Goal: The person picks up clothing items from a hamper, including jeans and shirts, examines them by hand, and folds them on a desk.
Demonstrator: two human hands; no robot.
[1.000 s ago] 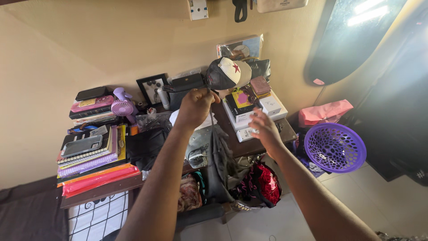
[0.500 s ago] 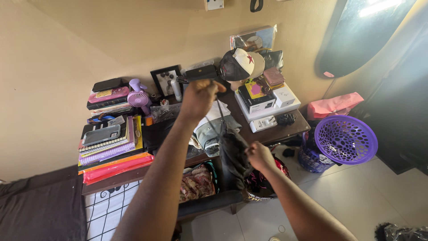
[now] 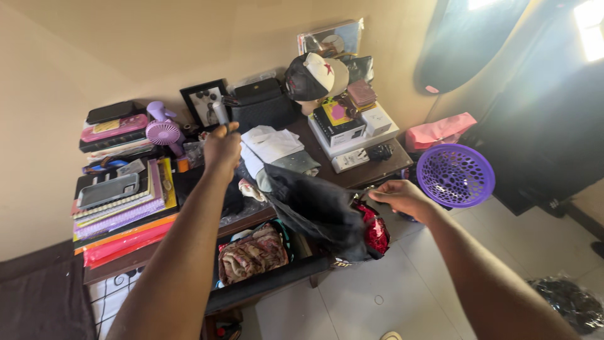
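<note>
My left hand (image 3: 221,150) is raised over the cluttered dark table (image 3: 377,170), closed around a small grey tube (image 3: 219,113) that sticks up above the fingers. My right hand (image 3: 397,196) is lower, off the table's front right corner, gripping the edge of a black bag (image 3: 314,204). The bag hangs stretched in front of the table, from near my left hand to my right hand. A red sequined item (image 3: 377,232) shows at its lower right. I cannot tell whether my left hand also holds the bag.
On the table stand a stack of books and notebooks (image 3: 119,208), a purple mini fan (image 3: 163,132), a photo frame (image 3: 204,104), a black handbag (image 3: 261,108), a cap (image 3: 314,75), boxes (image 3: 352,126) and white cloth (image 3: 270,143). A purple basket (image 3: 456,175) stands on the floor.
My left hand came down and left from beside the cap to in front of the photo frame. My right hand dropped to the table's front, took the black bag and drew it right.
</note>
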